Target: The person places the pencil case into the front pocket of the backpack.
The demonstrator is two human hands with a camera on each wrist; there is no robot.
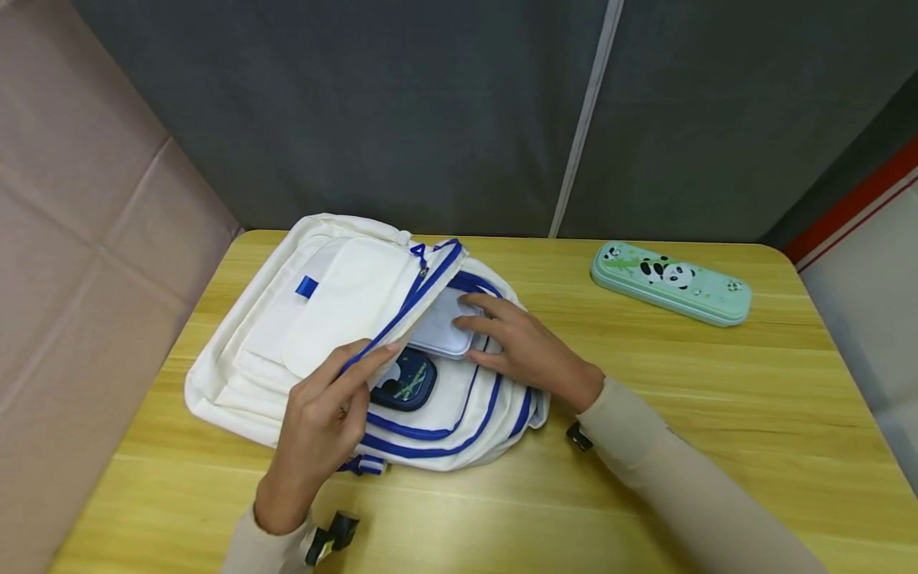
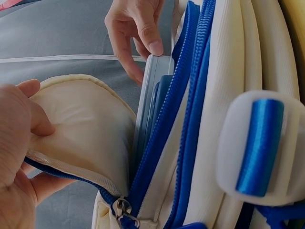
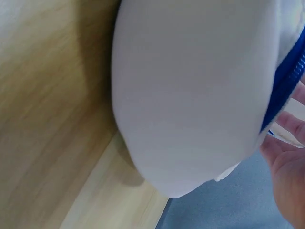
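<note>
Pinching with the left hand's grip point(image 1: 315, 418) the blue-zipped flap point(image 2: 83, 129) of a white backpack point(image 1: 272, 319) laid on a wooden tabletop point(image 1: 473, 518). Holding with the right hand's grip point(image 1: 531, 347) the end of a pale-blue case point(image 1: 436, 325), seemingly partly inside the open pocket point(image 1: 450, 399), beside a navy case point(image 1: 410, 383), with a mint panda pencil case point(image 1: 670, 283) well apart, to the right.

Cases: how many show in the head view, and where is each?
3: a mint case on the table, a pale case and a dark blue case in the open white backpack. More may be hidden.
</note>
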